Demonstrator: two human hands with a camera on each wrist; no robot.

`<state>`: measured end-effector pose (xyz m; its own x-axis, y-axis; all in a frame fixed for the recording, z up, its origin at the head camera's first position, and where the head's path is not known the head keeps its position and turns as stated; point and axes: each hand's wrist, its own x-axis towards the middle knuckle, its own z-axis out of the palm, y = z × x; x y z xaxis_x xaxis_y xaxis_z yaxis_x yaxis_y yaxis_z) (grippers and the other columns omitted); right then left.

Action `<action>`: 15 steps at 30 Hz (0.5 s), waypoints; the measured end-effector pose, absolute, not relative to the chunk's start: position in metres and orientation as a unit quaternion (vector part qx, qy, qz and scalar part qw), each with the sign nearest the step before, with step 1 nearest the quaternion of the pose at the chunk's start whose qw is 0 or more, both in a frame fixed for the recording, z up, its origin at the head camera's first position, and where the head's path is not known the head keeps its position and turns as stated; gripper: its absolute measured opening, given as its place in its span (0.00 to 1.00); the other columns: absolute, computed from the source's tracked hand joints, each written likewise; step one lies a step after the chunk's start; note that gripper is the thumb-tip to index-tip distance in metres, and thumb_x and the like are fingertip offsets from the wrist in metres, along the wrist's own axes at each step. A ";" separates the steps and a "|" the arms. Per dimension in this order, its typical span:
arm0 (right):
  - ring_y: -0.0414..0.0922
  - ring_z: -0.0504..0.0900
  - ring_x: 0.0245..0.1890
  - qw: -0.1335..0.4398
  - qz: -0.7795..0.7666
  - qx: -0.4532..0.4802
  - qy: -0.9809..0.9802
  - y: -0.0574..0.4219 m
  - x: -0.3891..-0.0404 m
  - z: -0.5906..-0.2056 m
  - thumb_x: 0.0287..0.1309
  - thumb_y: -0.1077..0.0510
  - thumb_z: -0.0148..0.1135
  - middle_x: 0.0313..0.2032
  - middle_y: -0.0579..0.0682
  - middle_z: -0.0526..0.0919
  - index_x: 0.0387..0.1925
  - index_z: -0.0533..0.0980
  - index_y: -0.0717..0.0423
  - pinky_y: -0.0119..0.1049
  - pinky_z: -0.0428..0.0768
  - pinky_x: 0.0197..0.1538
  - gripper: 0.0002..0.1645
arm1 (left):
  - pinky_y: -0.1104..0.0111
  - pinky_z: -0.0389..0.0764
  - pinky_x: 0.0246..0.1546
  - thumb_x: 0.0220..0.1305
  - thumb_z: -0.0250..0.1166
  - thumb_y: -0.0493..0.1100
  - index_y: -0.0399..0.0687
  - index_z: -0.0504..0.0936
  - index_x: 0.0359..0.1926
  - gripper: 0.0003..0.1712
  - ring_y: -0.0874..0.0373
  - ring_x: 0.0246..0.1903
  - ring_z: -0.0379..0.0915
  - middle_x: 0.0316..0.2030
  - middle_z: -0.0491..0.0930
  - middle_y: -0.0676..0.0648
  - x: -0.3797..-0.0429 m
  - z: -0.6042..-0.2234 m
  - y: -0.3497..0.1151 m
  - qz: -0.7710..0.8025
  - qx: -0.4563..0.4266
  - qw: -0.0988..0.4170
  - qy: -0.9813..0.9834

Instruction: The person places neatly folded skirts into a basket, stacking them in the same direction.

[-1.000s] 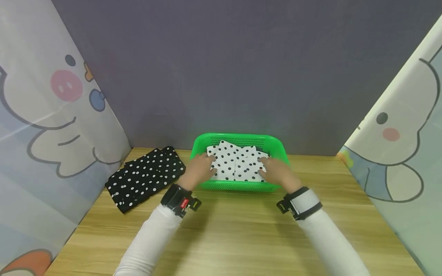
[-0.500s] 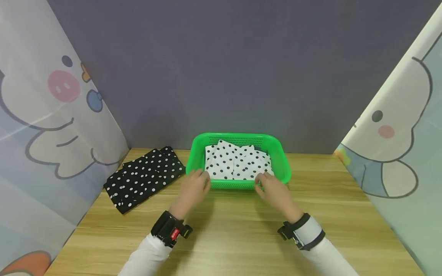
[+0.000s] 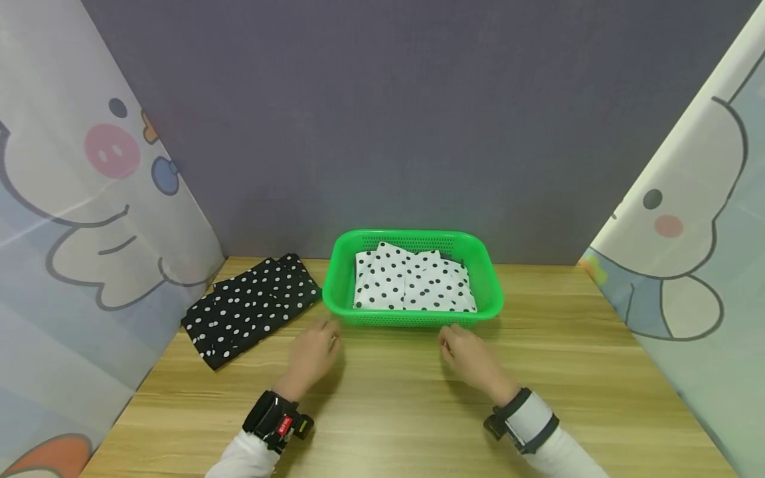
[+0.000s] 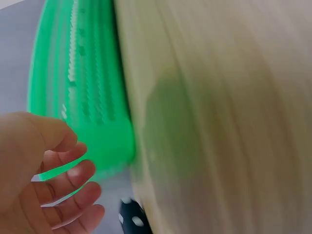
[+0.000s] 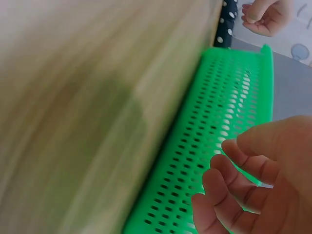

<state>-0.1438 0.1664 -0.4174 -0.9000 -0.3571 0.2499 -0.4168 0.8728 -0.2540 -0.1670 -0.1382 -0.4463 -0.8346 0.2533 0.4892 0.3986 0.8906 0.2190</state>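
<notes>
Folded white cloth with black dots [image 3: 412, 282] lies inside a green plastic basket [image 3: 412, 319] against the grey back panel. My left hand [image 3: 313, 352] hovers over the table just in front of the basket's left corner, its fingers loosely bent and holding nothing. In front of the basket's right part is my right hand [image 3: 472, 358], also bare, with fingers relaxed. The right wrist view shows the basket's perforated wall [image 5: 195, 122] beyond those fingers. Left of the basket, a folded black cloth with white dots [image 3: 251, 309] lies slanted on the table.
The wooden table [image 3: 394, 411] ends at a tall grey panel [image 3: 406, 119]. Printed cartoon sheets stand along the left side [image 3: 89, 219] and the right side [image 3: 675, 265]. Something dark shows behind the white cloth in the basket.
Both hands have left the white dotted cloth in the basket and drawn back toward the person, past the basket's front rim. The basket and both cloths look unmoved on the table.
</notes>
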 end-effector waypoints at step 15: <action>0.45 0.79 0.35 0.142 0.132 0.280 -0.940 0.155 -0.129 -0.436 0.50 0.55 0.65 0.36 0.49 0.78 0.42 0.78 0.57 0.38 0.79 0.36 0.17 | 0.51 0.76 0.35 0.50 0.65 0.38 0.35 0.78 0.39 0.14 0.40 0.37 0.73 0.37 0.76 0.36 -0.188 -0.452 -0.215 -0.103 -0.128 0.220 -0.962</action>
